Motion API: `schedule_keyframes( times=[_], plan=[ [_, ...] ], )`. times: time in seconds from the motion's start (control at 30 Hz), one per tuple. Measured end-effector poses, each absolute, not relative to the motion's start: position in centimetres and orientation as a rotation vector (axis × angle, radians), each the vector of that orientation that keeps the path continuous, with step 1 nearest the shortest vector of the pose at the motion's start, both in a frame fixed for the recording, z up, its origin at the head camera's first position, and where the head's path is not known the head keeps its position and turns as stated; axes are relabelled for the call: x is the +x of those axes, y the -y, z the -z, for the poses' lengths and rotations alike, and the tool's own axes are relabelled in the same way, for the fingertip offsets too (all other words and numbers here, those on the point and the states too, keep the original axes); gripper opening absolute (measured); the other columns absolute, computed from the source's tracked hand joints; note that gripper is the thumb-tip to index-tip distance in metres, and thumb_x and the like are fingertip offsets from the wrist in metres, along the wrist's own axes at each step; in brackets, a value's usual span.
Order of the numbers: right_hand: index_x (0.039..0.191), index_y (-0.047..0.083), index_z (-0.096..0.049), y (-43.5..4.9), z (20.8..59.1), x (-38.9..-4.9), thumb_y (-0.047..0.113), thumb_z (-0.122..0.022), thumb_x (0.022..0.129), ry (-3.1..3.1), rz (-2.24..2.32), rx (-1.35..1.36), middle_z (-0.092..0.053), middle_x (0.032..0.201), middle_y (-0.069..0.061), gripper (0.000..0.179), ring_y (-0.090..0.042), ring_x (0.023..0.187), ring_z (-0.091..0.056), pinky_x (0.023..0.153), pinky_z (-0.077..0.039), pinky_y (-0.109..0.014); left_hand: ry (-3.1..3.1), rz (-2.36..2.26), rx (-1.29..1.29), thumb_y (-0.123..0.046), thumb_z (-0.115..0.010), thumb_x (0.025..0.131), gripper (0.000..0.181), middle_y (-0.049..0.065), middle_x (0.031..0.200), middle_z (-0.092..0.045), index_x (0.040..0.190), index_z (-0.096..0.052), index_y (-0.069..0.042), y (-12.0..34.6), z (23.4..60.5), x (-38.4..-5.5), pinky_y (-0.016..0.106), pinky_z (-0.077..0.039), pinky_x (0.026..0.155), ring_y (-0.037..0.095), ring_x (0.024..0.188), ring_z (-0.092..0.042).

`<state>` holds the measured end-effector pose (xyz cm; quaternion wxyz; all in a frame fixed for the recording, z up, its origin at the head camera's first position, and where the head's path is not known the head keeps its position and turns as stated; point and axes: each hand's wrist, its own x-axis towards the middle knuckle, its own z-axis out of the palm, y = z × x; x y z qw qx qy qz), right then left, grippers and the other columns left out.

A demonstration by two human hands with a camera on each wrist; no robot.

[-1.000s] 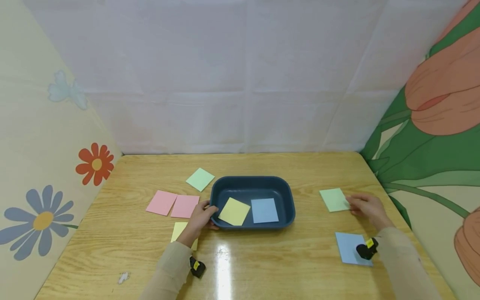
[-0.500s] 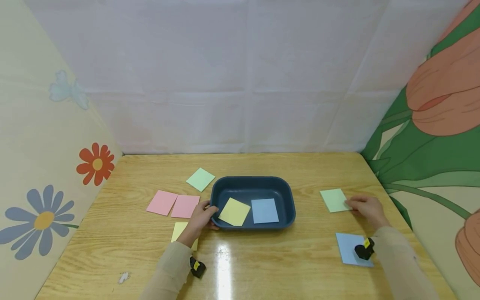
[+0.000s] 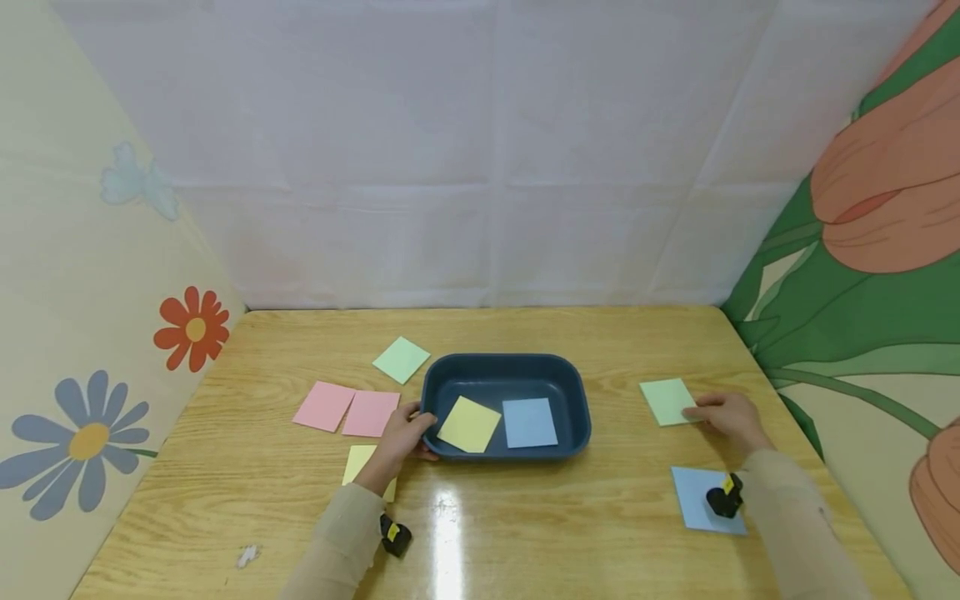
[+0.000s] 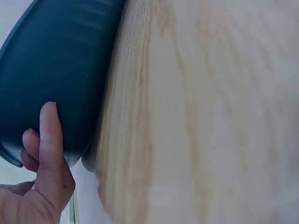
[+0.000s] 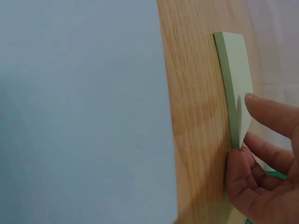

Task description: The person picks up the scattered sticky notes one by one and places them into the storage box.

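Observation:
My left hand (image 3: 405, 433) grips the left end of a dark blue plastic basin (image 3: 558, 363), thumb over the rim and fingers beneath. In the left wrist view, fingers (image 4: 50, 140) lie against its outer wall. A yellow sticky-note pad (image 3: 469, 424) and a light blue one (image 3: 529, 422) lie inside. To the right, my right hand (image 3: 731, 419) pinches the near right corner of a light green sticky-note pad (image 3: 664, 400). The right wrist view shows one digit on the pad's top (image 5: 238, 70) and others at its edge.
A blue pad (image 3: 693, 500) lies under my right wrist. Left of the basin are two pink pads (image 3: 324, 406), a green pad (image 3: 401, 360) and a yellow pad (image 3: 358, 458) partly hidden by my left wrist. A white cloth (image 3: 480, 167) hangs behind the table.
My right hand's fingertips have shifted slightly left, further over the green pad's corner. The left hand, basin and other pads have stayed put.

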<state>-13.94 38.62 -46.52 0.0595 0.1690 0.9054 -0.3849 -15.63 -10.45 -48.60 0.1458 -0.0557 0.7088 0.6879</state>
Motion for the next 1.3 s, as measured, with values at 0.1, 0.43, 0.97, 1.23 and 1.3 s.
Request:
schedule_keyframes(
  times=[0.1, 0.43, 0.97, 1.23, 1.3],
  plan=[
    [0.099, -0.014, -0.057, -38.6, 46.6, -14.0, 0.022, -0.071, 0.075, -2.773, 1.083, 0.474, -0.058, 0.09, -0.019, 0.045, -0.019, 0.073, -0.05, 0.059, -0.043, -0.025, -2.053, -1.979, -0.171, -0.007, -0.052, 0.084, 0.045, 0.018, 0.075, -0.059, 0.125, -0.044, 0.01, 10.4, 48.5, -15.6, 0.038, -0.056, 0.047, 0.012, 0.04, -0.049],
    [0.083, -0.011, -0.058, -38.3, 46.6, -14.1, 0.013, -0.07, 0.074, -2.822, 1.007, 0.395, -0.051, 0.073, -0.009, 0.028, -0.02, 0.067, -0.044, 0.054, -0.038, -0.026, -2.052, -1.978, -0.169, -0.006, -0.052, 0.084, 0.045, 0.019, 0.076, -0.059, 0.125, -0.044, 0.01, 10.4, 48.5, -15.5, 0.039, -0.056, 0.048, 0.012, 0.04, -0.05],
    [0.111, -0.02, -0.05, -37.4, 46.8, -14.3, 0.01, -0.068, 0.076, -2.781, 1.066, 0.455, -0.049, 0.109, -0.035, 0.049, -0.043, 0.097, -0.046, 0.079, -0.045, -0.046, -2.048, -1.981, -0.181, -0.008, -0.052, 0.083, 0.044, 0.017, 0.073, -0.059, 0.124, -0.046, 0.008, 10.5, 48.7, -15.6, 0.04, -0.056, 0.049, 0.013, 0.041, -0.05],
    [0.108, -0.018, -0.051, -37.7, 47.1, -13.9, 0.013, -0.065, 0.078, -2.791, 1.139, 0.473, -0.049, 0.107, -0.033, 0.045, -0.039, 0.095, -0.046, 0.075, -0.043, -0.04, -2.011, -1.975, -0.145, -0.005, -0.051, 0.085, 0.045, 0.02, 0.075, -0.059, 0.125, -0.042, 0.013, 10.5, 47.3, -15.2, 0.038, -0.056, 0.049, 0.012, 0.042, -0.051],
    [0.108, -0.018, -0.051, -37.9, 47.2, -13.9, 0.016, -0.065, 0.08, -2.787, 1.148, 0.484, -0.049, 0.109, -0.033, 0.046, -0.039, 0.096, -0.046, 0.075, -0.043, -0.04, -2.011, -1.975, -0.142, -0.005, -0.05, 0.085, 0.044, 0.021, 0.075, -0.059, 0.125, -0.042, 0.013, 10.5, 46.9, -15.0, 0.038, -0.056, 0.049, 0.012, 0.042, -0.051]
  ],
)
